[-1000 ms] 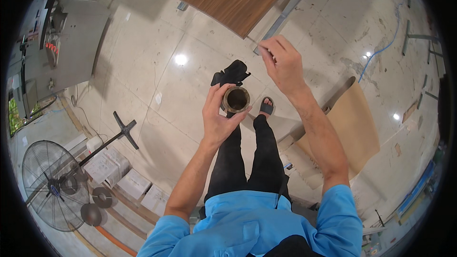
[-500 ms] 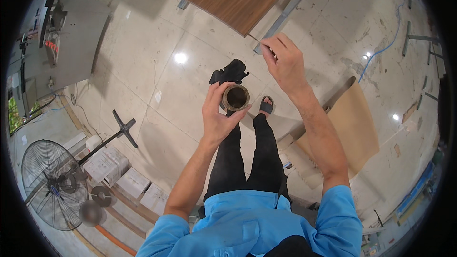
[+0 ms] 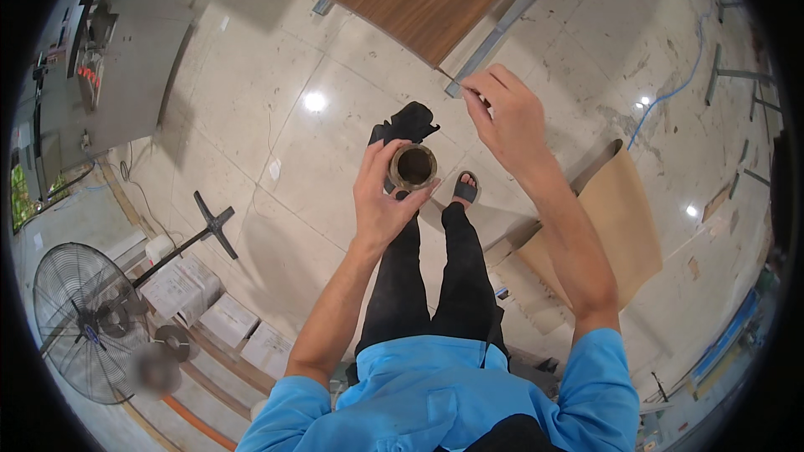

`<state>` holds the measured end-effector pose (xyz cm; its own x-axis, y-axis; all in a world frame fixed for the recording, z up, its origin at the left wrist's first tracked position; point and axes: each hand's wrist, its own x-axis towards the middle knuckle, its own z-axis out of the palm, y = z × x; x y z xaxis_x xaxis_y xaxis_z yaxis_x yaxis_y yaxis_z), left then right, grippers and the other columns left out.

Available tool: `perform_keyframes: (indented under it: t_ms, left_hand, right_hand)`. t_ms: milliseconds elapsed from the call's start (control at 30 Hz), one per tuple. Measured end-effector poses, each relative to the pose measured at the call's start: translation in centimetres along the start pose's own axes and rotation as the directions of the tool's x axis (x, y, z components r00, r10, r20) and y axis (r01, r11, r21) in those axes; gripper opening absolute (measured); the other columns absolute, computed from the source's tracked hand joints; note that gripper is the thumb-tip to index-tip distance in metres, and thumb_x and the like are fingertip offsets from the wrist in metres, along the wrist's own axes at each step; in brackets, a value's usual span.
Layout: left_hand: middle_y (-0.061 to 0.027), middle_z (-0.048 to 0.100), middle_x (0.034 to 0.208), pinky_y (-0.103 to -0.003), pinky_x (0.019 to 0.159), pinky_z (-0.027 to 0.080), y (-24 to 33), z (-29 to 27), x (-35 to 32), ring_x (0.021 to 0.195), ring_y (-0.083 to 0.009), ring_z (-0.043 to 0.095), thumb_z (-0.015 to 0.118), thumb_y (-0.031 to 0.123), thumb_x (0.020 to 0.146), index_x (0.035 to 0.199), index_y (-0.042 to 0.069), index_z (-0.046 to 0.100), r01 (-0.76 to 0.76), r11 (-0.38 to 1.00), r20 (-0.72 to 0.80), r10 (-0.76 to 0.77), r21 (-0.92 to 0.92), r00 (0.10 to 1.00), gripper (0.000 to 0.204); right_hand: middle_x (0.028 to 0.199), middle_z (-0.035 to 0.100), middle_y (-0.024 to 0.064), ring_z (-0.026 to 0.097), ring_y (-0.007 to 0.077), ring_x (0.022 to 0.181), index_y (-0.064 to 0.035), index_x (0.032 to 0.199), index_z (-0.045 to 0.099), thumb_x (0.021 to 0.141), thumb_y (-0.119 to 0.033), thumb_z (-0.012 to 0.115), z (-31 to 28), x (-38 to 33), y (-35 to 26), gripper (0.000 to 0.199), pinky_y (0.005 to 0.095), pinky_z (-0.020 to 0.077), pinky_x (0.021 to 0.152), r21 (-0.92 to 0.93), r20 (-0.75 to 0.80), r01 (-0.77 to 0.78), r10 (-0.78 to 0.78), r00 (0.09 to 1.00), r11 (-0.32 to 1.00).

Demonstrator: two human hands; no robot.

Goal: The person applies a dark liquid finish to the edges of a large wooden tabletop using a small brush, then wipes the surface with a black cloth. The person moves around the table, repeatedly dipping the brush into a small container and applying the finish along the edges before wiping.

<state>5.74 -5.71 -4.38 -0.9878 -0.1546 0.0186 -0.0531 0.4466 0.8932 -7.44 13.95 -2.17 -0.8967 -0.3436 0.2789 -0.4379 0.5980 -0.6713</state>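
Observation:
My left hand point(image 3: 381, 194) is closed round a small round open-topped jar point(image 3: 414, 166) with a brownish rim and a dark inside. To its right and farther out, my right hand point(image 3: 509, 121) is raised with thumb and fingers pinched together. A thin dark stick point(image 3: 450, 76), perhaps a slim brush, runs from those fingertips toward the near corner of a brown wood-grain panel point(image 3: 402, 8). Whether its tip touches the panel I cannot tell. The fingers hide the rest of the stick.
Beside the panel runs a grey metal bar point(image 3: 502, 33). A black cloth-like thing point(image 3: 406, 123) lies beyond the jar. A curled brown sheet point(image 3: 615, 226) is at the right, with a blue cable point(image 3: 670, 88) farther off. A standing fan point(image 3: 84, 322) and white boxes point(image 3: 180, 289) are at the left.
My right hand has shifted slightly right, and more of the thin stick shows between its fingertips and the panel corner. My left hand still holds the jar in nearly the same place.

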Motion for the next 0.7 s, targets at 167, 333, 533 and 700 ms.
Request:
perform_keyframes:
  t_ms: [167,333,533,700]
  left_hand:
    - [-0.0107,0.067,0.122,-0.037,0.100,0.055,-0.6,0.2,0.8,0.114,-0.0259,0.068,0.095,0.003,0.071,0.132,0.002,0.066,0.001,1.000,-0.059,-0.002,-0.028,0.998,0.068]
    - [-0.0128,0.066,0.125,-0.039,0.098,0.056,-1.2,0.6,1.4,0.114,-0.0303,0.068,0.095,0.004,0.069,0.133,0.005,0.066,-0.127,0.988,-0.031,0.130,0.087,0.991,0.070]
    - [-0.0142,0.066,0.127,-0.041,0.096,0.057,-1.2,1.0,1.4,0.114,-0.0335,0.068,0.096,0.005,0.067,0.132,0.006,0.066,-0.178,0.973,-0.007,0.181,0.150,0.984,0.072]
    - [-0.0133,0.067,0.123,-0.039,0.094,0.058,-0.8,0.9,1.8,0.110,-0.0312,0.070,0.096,0.006,0.070,0.130,0.004,0.066,-0.138,0.987,-0.077,0.144,0.077,0.987,0.067]
  right_hand:
    - [0.097,0.062,0.0082,0.068,0.0296,0.089,-0.0082,0.101,0.069,0.086,-0.001,0.072,-3.9,-1.7,-3.9,0.017,0.0411,0.0566,0.073,-0.013,0.275,0.003,0.001,0.961,1.000]
    - [0.100,0.061,0.0109,0.067,0.0294,0.096,-0.0026,0.097,0.068,0.076,0.004,0.073,-4.0,-2.4,-6.3,0.023,0.0406,0.0583,0.075,-0.131,0.418,0.146,-0.079,0.905,0.981]
    - [0.101,0.062,0.0123,0.066,0.0298,0.100,-0.0007,0.096,0.070,0.075,0.005,0.073,-2.7,-2.2,-6.9,0.022,0.0408,0.0588,0.077,-0.207,0.493,0.163,-0.041,0.869,0.965]
    - [0.092,0.065,0.0119,0.070,0.0266,0.083,0.0000,0.096,0.073,0.085,0.001,0.074,-4.1,-2.2,-5.5,0.010,0.0373,0.0561,0.072,0.000,0.422,-0.118,0.107,0.900,0.993]
